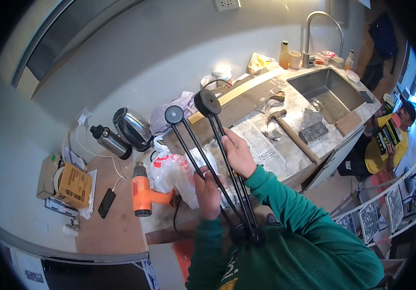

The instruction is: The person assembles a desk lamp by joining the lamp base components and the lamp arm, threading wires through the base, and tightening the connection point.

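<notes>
Two long black pieces are up in front of my body, side by side. Each is a pair of thin parallel rods ending in a round disc. My left hand (209,197) is closed round the rods of the left black rod piece (174,115), below its smaller-looking disc. With my right hand (238,153) I grip the right black rod piece (207,103) higher up. The lower ends of both, also rounded, are close to my green shirt. Behind my left hand sits a white plastic bag (169,171) with red print. An orange heat gun (142,193) stands left of it.
A hammer (295,137) and newspaper (261,145) lie on the counter, with a sink (331,92) beyond. At left are a kettle (133,128), a flask (110,141), a phone (106,203) and a box (74,186). A co-worker (387,145) and a ladder (379,212) are at right.
</notes>
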### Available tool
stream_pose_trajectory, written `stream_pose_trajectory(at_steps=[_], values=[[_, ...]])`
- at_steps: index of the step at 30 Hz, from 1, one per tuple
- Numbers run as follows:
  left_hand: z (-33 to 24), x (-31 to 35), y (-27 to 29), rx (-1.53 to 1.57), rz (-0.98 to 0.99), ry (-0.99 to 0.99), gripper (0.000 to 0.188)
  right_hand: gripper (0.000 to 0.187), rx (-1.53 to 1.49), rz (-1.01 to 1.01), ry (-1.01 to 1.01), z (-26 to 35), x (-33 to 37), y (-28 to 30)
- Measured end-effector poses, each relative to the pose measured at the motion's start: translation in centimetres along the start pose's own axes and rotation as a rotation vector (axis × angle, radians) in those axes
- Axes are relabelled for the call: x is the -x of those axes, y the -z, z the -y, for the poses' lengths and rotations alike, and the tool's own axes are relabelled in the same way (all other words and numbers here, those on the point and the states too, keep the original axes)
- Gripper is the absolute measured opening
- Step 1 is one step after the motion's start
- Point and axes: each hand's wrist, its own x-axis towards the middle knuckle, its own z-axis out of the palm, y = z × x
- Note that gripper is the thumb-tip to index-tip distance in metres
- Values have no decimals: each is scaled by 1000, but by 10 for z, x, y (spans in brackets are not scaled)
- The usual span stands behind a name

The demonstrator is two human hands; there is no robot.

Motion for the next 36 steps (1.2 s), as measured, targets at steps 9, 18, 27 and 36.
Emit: stream_pose_trajectory(at_steps=[9,18,27,36], values=[[32,-9,4,-113,94,-205,17,36,82,-41,122,13,16,-9],[9,4,1,222,326,123,31,35,181,-98,240,17,18,-11],[8,-19,-11,259,327,146,30,29,357,-193,212,-21,4,-14],[25,-40,-19,235,281,188,31,26,427,-176,139,-38,-8,-9]])
